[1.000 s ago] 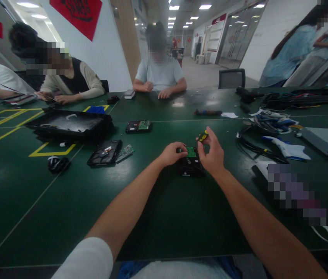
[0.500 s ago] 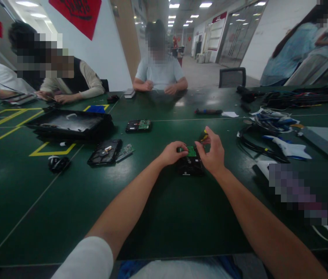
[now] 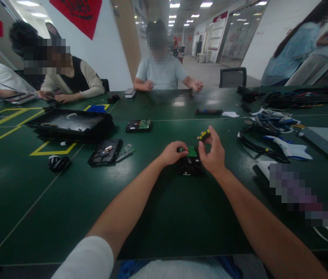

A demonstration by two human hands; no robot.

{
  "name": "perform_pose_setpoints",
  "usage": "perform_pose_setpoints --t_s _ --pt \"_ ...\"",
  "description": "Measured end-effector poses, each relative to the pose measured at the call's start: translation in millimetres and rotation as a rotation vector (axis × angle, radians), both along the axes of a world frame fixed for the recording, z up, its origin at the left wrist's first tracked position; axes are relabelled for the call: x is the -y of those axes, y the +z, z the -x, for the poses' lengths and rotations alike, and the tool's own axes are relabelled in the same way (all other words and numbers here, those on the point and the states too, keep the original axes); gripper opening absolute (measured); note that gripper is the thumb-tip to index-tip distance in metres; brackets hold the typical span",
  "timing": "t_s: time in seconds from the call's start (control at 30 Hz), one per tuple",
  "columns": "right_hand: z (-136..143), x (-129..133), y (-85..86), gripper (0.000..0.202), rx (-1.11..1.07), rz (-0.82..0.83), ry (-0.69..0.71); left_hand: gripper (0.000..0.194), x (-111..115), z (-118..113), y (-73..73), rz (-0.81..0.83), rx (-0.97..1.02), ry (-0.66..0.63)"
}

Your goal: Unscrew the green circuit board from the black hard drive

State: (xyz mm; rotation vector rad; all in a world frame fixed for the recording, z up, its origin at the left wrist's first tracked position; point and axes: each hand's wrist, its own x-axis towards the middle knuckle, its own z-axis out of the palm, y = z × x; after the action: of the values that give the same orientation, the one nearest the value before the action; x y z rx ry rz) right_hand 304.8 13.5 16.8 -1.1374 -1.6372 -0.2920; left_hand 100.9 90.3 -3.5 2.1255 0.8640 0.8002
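A black hard drive with a green circuit board (image 3: 191, 164) lies on the dark green table in front of me. My left hand (image 3: 174, 153) is closed at the drive's upper left, thumb and fingers pinched on its edge by the board. My right hand (image 3: 213, 152) is at the drive's right side, its fingers round a yellow and black screwdriver handle (image 3: 204, 135). The handle is tilted above the drive's upper right corner. The screwdriver's tip cannot be made out.
Left of the drive lie a black drive casing (image 3: 105, 152), a loose circuit board (image 3: 125, 152), another drive (image 3: 138, 125) and a large black tray (image 3: 71, 121). Cables (image 3: 277, 121) and a grey metal box (image 3: 327, 139) lie right. A person (image 3: 159, 71) sits opposite.
The screwdriver handle in my right hand has tilted and shows more clearly, with the fingers shifted round it. My left hand has stayed in place. The person opposite has moved one hand outward.
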Motion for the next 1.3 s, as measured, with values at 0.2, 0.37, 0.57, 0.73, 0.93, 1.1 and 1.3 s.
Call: perform_pose_setpoints --t_s 0.2,0.37,0.57,0.73,0.93,1.1,1.3 --pt "2.0 0.5 2.6 0.069 0.049 -0.016 -0.025 0.011 0.2 0.0 -0.9 -0.004 0.007 -0.006" --pt "1.9 0.8 0.9 0.072 0.027 0.019 -0.008 0.009 -0.3 -1.1 -1.7 0.001 0.020 0.000" --pt "0.5 1.9 2.4 0.065 0.034 0.021 -0.039 0.010 0.6 -0.7 0.4 0.016 -0.009 0.005" --pt "0.7 2.4 2.6 0.066 0.048 0.029 -0.023 0.009 1.5 -0.6 1.3 0.016 -0.012 0.013" --pt "-0.2 1.8 1.5 0.070 0.048 0.023 -0.047 0.010 1.6 0.2 1.8 0.013 -0.018 0.009" --pt "-1.5 1.5 -0.2 0.070 0.025 0.052 -0.022 0.010 2.6 0.3 2.7 0.020 -0.023 0.018" --pt "-0.6 1.5 0.5 0.069 0.036 0.049 -0.024 0.012 0.2 -0.4 -0.3 0.013 -0.024 0.014"
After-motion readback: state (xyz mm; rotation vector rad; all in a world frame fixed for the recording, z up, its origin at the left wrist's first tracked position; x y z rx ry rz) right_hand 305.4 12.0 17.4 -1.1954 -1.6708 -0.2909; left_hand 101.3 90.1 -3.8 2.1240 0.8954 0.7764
